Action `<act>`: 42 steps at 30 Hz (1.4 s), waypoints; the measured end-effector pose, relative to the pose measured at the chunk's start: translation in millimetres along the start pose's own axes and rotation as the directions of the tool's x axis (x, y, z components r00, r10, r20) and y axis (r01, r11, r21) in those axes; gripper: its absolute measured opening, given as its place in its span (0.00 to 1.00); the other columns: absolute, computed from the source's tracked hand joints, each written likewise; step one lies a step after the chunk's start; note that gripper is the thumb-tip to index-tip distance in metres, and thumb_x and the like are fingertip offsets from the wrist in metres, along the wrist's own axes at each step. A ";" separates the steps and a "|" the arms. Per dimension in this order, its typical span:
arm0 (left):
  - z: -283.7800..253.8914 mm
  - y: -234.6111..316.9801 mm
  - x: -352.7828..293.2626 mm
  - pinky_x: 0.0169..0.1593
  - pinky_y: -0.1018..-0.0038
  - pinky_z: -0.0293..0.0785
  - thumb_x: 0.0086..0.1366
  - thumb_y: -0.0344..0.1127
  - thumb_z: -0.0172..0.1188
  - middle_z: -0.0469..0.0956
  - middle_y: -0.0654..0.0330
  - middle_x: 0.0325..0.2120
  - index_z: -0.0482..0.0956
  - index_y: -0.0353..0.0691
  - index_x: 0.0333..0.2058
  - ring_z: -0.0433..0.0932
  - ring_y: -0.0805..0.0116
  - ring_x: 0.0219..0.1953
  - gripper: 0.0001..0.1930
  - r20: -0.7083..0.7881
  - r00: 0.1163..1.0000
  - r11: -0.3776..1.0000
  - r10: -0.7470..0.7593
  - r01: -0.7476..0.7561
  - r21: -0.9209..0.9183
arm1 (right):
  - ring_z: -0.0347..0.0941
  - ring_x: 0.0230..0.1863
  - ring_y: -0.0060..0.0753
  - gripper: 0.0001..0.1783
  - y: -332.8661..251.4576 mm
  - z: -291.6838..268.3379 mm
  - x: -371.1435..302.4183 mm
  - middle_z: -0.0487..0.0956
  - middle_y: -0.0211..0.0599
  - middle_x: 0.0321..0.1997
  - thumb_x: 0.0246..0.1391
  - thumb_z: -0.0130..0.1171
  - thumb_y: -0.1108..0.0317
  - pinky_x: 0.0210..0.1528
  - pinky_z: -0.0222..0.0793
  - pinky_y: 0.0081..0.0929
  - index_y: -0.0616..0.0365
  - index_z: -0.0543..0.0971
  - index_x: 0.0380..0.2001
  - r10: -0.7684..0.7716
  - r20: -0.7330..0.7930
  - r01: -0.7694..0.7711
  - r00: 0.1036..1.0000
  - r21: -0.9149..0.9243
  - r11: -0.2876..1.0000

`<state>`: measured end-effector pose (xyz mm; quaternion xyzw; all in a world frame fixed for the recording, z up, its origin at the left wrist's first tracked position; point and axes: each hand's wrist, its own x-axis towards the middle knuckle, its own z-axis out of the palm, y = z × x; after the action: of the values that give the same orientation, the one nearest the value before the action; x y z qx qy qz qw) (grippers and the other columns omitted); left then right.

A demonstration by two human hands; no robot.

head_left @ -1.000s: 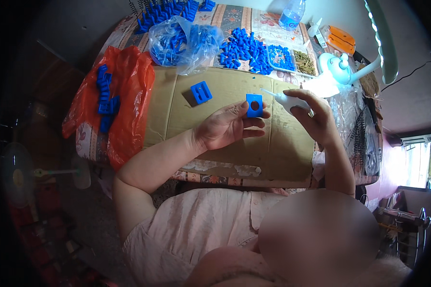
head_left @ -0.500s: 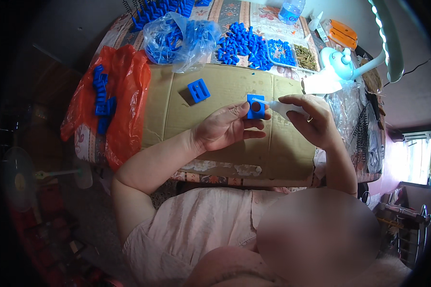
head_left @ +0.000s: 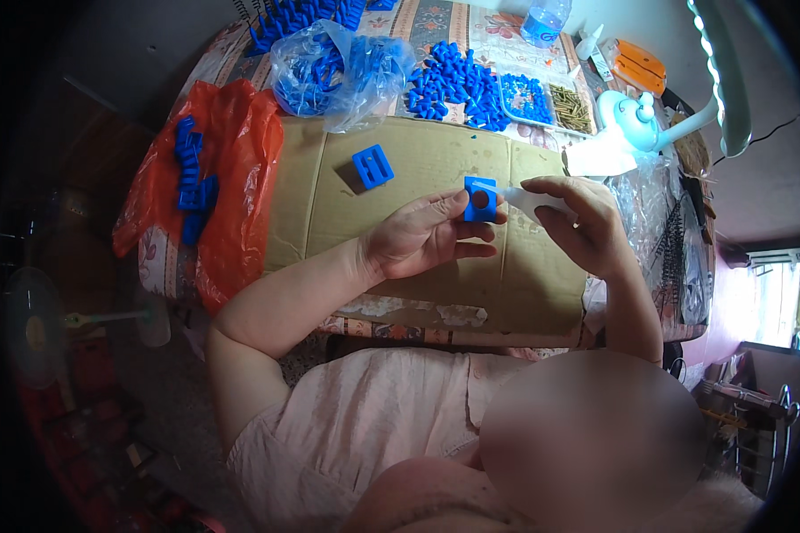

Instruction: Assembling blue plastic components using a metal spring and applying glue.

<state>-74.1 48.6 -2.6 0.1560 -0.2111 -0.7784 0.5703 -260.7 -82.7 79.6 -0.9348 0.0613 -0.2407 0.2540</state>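
Note:
My left hand (head_left: pixel 436 233) pinches a blue plastic block (head_left: pixel 473 213) with a round hole, holding it up over the cardboard sheet (head_left: pixel 400 298). A small white glue bottle (head_left: pixel 526 201) is gripped in my right hand (head_left: pixel 587 222), between thumb and fingers. Its thin nozzle points left and lies at the upper part of the block's face; whether it touches cannot be made out. Another blue block, with two slots (head_left: pixel 372 167), rests on the cardboard, left of and beyond my left hand.
Beyond the cardboard are a clear bag of blue parts (head_left: pixel 364 80), a heap of small blue pieces (head_left: pixel 458 84), and a tray with brass-coloured pins (head_left: pixel 571 108). A lamp (head_left: pixel 631 120) stands right. A red bag (head_left: pixel 231 195) bearing blue parts lies left.
The whole view has shifted slightly. Both hands keep their grips, with the nozzle still at the upper part of the block.

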 end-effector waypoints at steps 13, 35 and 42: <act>-0.5 0.4 -0.1 0.56 0.59 0.65 0.69 0.45 0.39 0.70 0.56 0.47 0.62 0.35 0.54 0.73 0.71 0.44 0.22 0.001 1.000 1.000 -0.006 0.006 0.012 | 0.76 0.27 0.40 0.16 -2.8 -3.7 0.2 0.79 0.41 0.30 0.42 0.59 0.76 0.29 0.69 0.30 0.60 0.76 0.39 0.021 0.028 -0.021 0.999 0.002 1.000; 0.0 5.7 -2.1 0.57 0.60 0.64 0.67 0.47 0.44 0.70 0.56 0.47 0.60 0.36 0.55 0.74 0.71 0.41 0.24 0.012 0.999 0.999 0.042 -0.042 -0.019 | 0.75 0.27 0.37 0.14 3.2 -3.2 -3.2 0.78 0.40 0.28 0.43 0.57 0.77 0.29 0.69 0.28 0.60 0.76 0.38 0.089 -0.020 -0.088 0.996 0.041 0.995; -0.9 5.8 -0.5 0.57 0.61 0.65 0.67 0.47 0.43 0.70 0.56 0.46 0.60 0.35 0.55 0.74 0.72 0.41 0.24 0.006 0.999 0.999 0.034 -0.034 -0.016 | 0.75 0.26 0.37 0.15 7.3 -1.8 -2.9 0.78 0.39 0.27 0.43 0.58 0.78 0.29 0.69 0.28 0.60 0.76 0.38 0.048 -0.034 -0.047 0.998 0.048 0.998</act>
<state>-68.8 47.4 -0.4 0.1454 -0.2093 -0.7707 0.5841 -264.1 -89.1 76.0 -0.9225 0.0823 -0.2524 0.2803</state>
